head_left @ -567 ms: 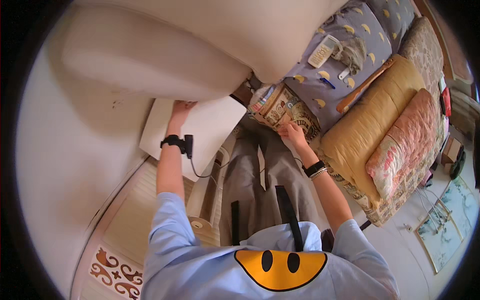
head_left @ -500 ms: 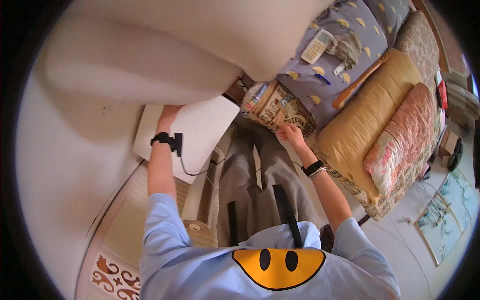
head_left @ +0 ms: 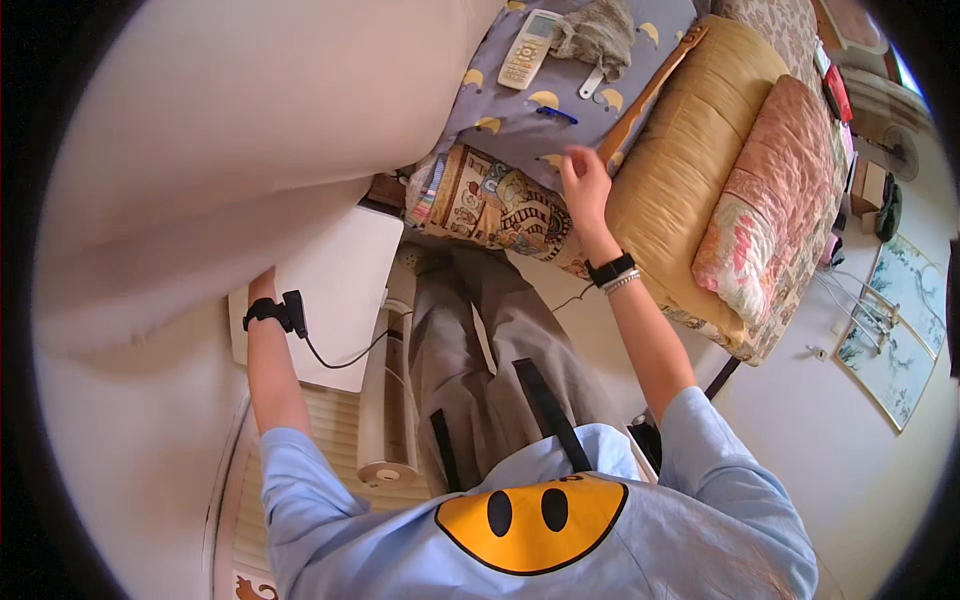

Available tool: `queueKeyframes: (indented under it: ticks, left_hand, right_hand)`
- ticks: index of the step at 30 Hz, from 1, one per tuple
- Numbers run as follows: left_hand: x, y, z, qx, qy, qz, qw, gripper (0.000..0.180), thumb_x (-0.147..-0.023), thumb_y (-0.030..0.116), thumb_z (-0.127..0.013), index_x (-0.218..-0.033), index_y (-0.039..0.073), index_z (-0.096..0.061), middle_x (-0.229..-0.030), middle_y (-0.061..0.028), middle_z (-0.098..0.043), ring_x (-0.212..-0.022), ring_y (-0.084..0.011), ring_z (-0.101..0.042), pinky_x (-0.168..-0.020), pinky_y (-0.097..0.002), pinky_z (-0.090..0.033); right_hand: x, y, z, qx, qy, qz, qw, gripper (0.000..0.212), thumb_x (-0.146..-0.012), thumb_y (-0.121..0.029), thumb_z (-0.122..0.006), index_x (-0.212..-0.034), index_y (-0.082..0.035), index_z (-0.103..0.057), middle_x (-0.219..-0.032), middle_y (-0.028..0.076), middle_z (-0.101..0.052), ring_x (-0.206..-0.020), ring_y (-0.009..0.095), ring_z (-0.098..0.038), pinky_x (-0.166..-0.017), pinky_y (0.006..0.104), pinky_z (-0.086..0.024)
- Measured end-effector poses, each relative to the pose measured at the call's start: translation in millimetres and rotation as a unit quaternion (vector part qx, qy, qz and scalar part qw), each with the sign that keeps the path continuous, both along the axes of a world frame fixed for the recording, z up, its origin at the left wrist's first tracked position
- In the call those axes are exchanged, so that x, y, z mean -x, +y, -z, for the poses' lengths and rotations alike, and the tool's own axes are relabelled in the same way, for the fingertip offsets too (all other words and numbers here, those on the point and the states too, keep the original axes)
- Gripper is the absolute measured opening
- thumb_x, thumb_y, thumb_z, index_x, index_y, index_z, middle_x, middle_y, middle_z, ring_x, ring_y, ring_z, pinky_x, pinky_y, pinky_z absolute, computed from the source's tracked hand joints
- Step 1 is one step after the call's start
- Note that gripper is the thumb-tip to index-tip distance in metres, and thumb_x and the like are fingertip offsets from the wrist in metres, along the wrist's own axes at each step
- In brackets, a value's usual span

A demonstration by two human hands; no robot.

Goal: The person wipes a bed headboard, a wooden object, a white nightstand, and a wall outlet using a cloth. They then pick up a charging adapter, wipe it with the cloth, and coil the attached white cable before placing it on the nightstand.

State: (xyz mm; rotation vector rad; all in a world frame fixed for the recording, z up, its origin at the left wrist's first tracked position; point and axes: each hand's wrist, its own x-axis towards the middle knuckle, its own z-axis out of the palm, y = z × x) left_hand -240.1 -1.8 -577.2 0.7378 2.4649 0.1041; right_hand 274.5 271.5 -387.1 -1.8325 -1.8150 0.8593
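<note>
**Inspector:** Left hand is tucked under the big cream duvet; its grip cannot be told. Right hand hovers open and empty over the patterned blanket on the bed.

**Clerk:** Advice?

**Inspector:** Take the duvet with both hands. Since before, the right hand has lifted off the blanket.

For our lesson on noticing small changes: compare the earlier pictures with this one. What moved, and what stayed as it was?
The right hand lifted off the patterned folded blanket and rose toward the blue bedsheet, fingers open, holding nothing. The left hand has slipped under the big cream bedding; only its wrist shows. The remote, pillows and blanket lie as before.
</note>
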Motion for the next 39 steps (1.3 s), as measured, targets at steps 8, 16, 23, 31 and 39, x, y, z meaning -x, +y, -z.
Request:
queueKeyframes:
  ticks: [8,16,23,31,39]
  left_hand:
    - [-7.9,-21.8,1.0,0.023,0.024,0.005,0.999,0.049,-0.085,0.028,-0.056,-0.124,0.001,-0.045,-0.130,-0.0132,-0.047,-0.119,-0.0240,-0.045,-0.100,-0.0350,-0.037]
    - [-8.4,-48.2,-0.8,0.054,0.040,0.005,0.998,0.053,-0.083,0.029,-0.058,-0.126,0.002,-0.045,-0.131,-0.0128,-0.047,-0.120,-0.0251,-0.043,-0.102,-0.0344,-0.034]
    - [-8.3,-74.4,6.8,0.082,0.056,0.018,0.995,0.056,-0.082,0.030,-0.060,-0.128,0.003,-0.044,-0.132,-0.0125,-0.047,-0.121,-0.0261,-0.043,-0.104,-0.0338,-0.031]
    - [30.3,-77.3,55.2,0.030,-0.123,0.021,0.992,0.051,-0.082,0.033,-0.059,-0.122,0.004,-0.051,-0.127,-0.0130,-0.051,-0.120,-0.0256,-0.043,-0.104,-0.0335,-0.030]
    - [-46.4,-32.3,-22.2,-0.005,-0.011,-0.074,0.997,0.034,-0.077,0.012,-0.056,-0.110,0.002,-0.055,-0.107,-0.0135,-0.059,-0.100,-0.0268,-0.054,-0.089,-0.0377,-0.042]
  right_hand:
    - [23.2,63.0,12.0,-0.139,-0.199,-0.157,0.957,0.031,-0.076,-0.013,-0.063,-0.105,-0.007,-0.056,-0.098,0.011,-0.054,-0.096,0.030,-0.052,-0.085,0.0418,-0.041]
    - [7.8,86.4,21.4,-0.096,-0.050,0.118,0.987,0.025,-0.081,-0.009,-0.050,-0.101,0.006,-0.047,-0.098,0.022,-0.050,-0.094,0.038,-0.049,-0.084,0.0423,-0.038]
    - [20.1,113.6,19.6,0.024,-0.091,0.230,0.969,0.058,-0.075,-0.041,-0.068,-0.104,0.003,-0.042,-0.102,0.024,-0.049,-0.098,0.041,-0.050,-0.085,0.0445,-0.041]
    - [-15.9,118.7,64.0,-0.032,-0.103,0.170,0.980,0.045,-0.075,-0.040,-0.069,-0.089,0.000,-0.055,-0.080,0.014,-0.060,-0.077,0.033,-0.059,-0.070,0.0402,-0.046]
    - [-36.8,67.7,43.0,0.180,0.323,0.174,0.913,0.016,-0.085,-0.017,-0.063,-0.085,-0.002,-0.056,-0.068,0.000,-0.053,-0.056,0.009,-0.049,-0.049,0.0219,-0.039]
